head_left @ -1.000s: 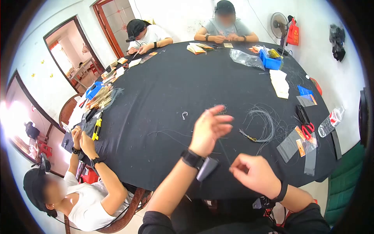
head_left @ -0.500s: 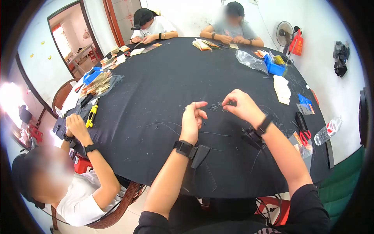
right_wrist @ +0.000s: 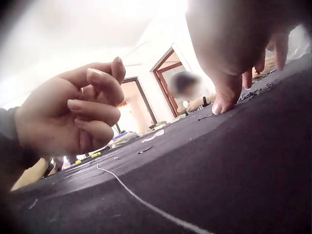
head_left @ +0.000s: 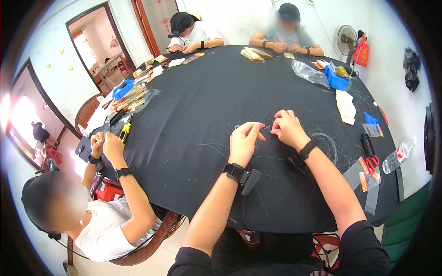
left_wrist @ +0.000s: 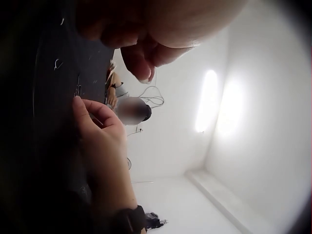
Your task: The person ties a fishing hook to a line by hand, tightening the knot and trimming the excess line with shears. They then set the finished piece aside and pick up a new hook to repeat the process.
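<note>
My right hand [head_left: 289, 129] reaches down to the cloth at a small heap of thin, dark wire-like pieces [right_wrist: 256, 91]. Its thumb [right_wrist: 222, 100] touches down beside the heap, with the other fingertips a little apart from it. Close by on the left, my left hand [head_left: 244, 142] hovers over the cloth. In the right wrist view the fingers [right_wrist: 100, 114] of that left hand are loosely bent, and nothing shows between them. A pale thin line [right_wrist: 141, 200] lies across the cloth below it.
A coil of clear line [head_left: 329, 142] lies right of my hands. Beyond it are red-handled scissors [head_left: 372, 163], clear packets [head_left: 373, 193] and a water bottle [head_left: 399, 155]. A person in white [head_left: 115, 230] sits at my left; two others work across the black-clothed table [head_left: 193, 106].
My right hand has moved from near the table's front edge forward to the heap. My left hand first dropped its spread fingers into a looser bend, then came closer to the right hand.
</note>
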Available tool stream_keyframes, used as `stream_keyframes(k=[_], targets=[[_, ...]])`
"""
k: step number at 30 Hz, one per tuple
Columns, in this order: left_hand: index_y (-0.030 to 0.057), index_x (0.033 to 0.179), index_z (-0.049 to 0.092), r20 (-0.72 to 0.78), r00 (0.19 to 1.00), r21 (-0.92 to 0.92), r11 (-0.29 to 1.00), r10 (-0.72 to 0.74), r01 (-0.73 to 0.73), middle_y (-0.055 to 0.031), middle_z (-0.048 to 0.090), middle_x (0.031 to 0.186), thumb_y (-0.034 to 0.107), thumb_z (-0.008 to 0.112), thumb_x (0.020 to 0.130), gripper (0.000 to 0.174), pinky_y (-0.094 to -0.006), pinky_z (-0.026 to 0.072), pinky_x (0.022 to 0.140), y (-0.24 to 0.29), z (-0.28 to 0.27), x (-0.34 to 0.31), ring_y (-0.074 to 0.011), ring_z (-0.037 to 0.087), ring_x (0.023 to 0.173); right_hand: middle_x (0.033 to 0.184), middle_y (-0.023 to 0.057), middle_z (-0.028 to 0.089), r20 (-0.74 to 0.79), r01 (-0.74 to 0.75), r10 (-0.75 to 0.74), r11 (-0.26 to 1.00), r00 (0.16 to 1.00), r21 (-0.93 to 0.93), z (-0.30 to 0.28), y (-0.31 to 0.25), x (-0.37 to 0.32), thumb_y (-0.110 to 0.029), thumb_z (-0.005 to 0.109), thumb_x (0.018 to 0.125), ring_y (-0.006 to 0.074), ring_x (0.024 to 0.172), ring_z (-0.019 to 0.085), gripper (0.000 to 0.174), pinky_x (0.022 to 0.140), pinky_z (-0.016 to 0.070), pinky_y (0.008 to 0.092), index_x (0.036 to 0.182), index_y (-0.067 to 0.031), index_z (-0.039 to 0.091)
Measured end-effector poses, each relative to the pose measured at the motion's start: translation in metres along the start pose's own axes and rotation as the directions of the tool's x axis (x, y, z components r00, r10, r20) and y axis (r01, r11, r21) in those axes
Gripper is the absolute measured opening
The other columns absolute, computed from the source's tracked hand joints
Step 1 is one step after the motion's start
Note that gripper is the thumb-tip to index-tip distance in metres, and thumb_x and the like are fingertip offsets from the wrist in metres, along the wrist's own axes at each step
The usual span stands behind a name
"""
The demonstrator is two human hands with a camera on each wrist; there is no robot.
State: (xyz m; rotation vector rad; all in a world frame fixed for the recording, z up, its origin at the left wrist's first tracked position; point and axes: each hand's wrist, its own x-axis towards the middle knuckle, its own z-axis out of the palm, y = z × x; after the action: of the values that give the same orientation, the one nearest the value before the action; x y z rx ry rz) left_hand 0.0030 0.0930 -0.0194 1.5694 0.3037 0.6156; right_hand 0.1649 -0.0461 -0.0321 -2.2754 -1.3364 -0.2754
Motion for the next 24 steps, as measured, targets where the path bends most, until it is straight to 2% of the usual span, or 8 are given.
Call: stream_keyframes(k=[3,6,8,9,12,13,16,24], targets=[[0.0054,0.107,0.079,-0.021,0.999,0.146,0.989,0.041,-0.037,0.0006,0.073,0.073,0.026,0.067,0.102,0.024,-0.0264,0.0427,0.057,0.007,0.003,-0.004,-0.0058,0.058,0.062,0.115,0.0060,0.068,-0.082,0.049,-0.041,0.994,0.996,0.098,-0.020,-0.005,-0.016,-0.017,0.082,0.087,0.0241,0.111,0.060,0.012,0.094,0.0505,0.0396,0.092,-0.0082,0.075],[0.0063,0.107,0.079,0.067,0.984,0.318,0.932,0.162,-0.175,-0.0026,0.075,0.074,0.024,0.069,0.100,0.022,-0.0264,0.0469,0.059,0.015,0.006,-0.011,-0.0070,0.064,0.064,0.102,0.0032,0.071,0.281,-0.340,0.203,0.699,0.938,0.629,-0.065,-0.029,-0.048,-0.019,0.077,0.094,0.0131,0.097,0.063,0.018,0.087,0.0520,0.0317,0.101,-0.0020,0.074],[0.0067,0.105,0.080,0.185,0.966,0.373,0.896,0.180,-0.239,-0.0063,0.076,0.076,0.023,0.070,0.098,0.020,-0.0273,0.0515,0.063,0.024,0.010,-0.016,-0.0109,0.071,0.068,0.098,-0.0021,0.065,0.508,-0.537,0.220,0.538,0.833,0.649,-0.097,-0.052,-0.070,-0.018,0.067,0.102,0.0052,0.085,0.054,0.022,0.081,0.0468,0.0233,0.107,0.0029,0.071],[0.0067,0.105,0.080,0.238,0.950,0.386,0.878,0.201,-0.282,-0.0064,0.076,0.076,0.023,0.070,0.097,0.020,-0.0276,0.0519,0.064,0.025,0.012,-0.018,-0.0118,0.072,0.068,0.085,-0.0059,0.061,0.531,-0.580,0.254,0.503,0.808,0.641,-0.099,-0.052,-0.078,-0.019,0.067,0.102,0.0048,0.080,0.052,0.025,0.075,0.0460,0.0234,0.108,0.0041,0.072],[0.0065,0.099,0.080,0.292,0.938,0.436,0.847,0.188,-0.305,-0.0074,0.076,0.077,0.022,0.071,0.095,0.018,-0.0309,0.0542,0.066,0.030,0.018,-0.024,-0.0176,0.073,0.069,0.085,-0.0056,0.062,0.498,-0.637,0.407,0.587,0.766,0.500,-0.095,-0.042,-0.082,-0.019,0.067,0.101,0.0050,0.079,0.052,0.024,0.072,0.0449,0.0236,0.104,0.0035,0.073],[0.0067,0.097,0.079,0.285,0.944,0.446,0.849,0.166,-0.284,-0.0083,0.077,0.078,0.022,0.071,0.094,0.018,-0.0330,0.0554,0.067,0.030,0.018,-0.024,-0.0210,0.074,0.071,0.088,-0.0021,0.062,0.405,-0.630,0.482,0.614,0.777,0.476,-0.088,-0.039,-0.081,-0.017,0.068,0.099,0.0080,0.080,0.055,0.021,0.072,0.0466,0.0260,0.097,0.0031,0.072],[0.0066,0.094,0.079,0.259,0.954,0.465,0.846,0.150,-0.260,-0.0092,0.077,0.079,0.022,0.072,0.092,0.017,-0.0351,0.0565,0.068,0.024,0.017,-0.022,-0.0244,0.075,0.072,0.093,0.0056,0.065,0.074,-0.429,0.437,0.814,0.897,0.391,-0.062,-0.022,-0.083,-0.020,0.075,0.094,0.0161,0.084,0.061,0.021,0.077,0.0497,0.0326,0.101,0.0006,0.075],[0.0058,0.099,0.079,0.307,0.938,0.490,0.819,0.160,-0.300,-0.0085,0.076,0.076,0.023,0.071,0.095,0.019,-0.0310,0.0558,0.067,0.019,0.021,-0.025,-0.0176,0.075,0.069,0.098,0.0052,0.062,0.044,-0.197,0.225,0.723,0.973,0.663,-0.045,-0.025,-0.090,-0.009,0.071,0.094,0.0169,0.092,0.060,0.010,0.081,0.0480,0.0318,0.089,-0.0002,0.070]])
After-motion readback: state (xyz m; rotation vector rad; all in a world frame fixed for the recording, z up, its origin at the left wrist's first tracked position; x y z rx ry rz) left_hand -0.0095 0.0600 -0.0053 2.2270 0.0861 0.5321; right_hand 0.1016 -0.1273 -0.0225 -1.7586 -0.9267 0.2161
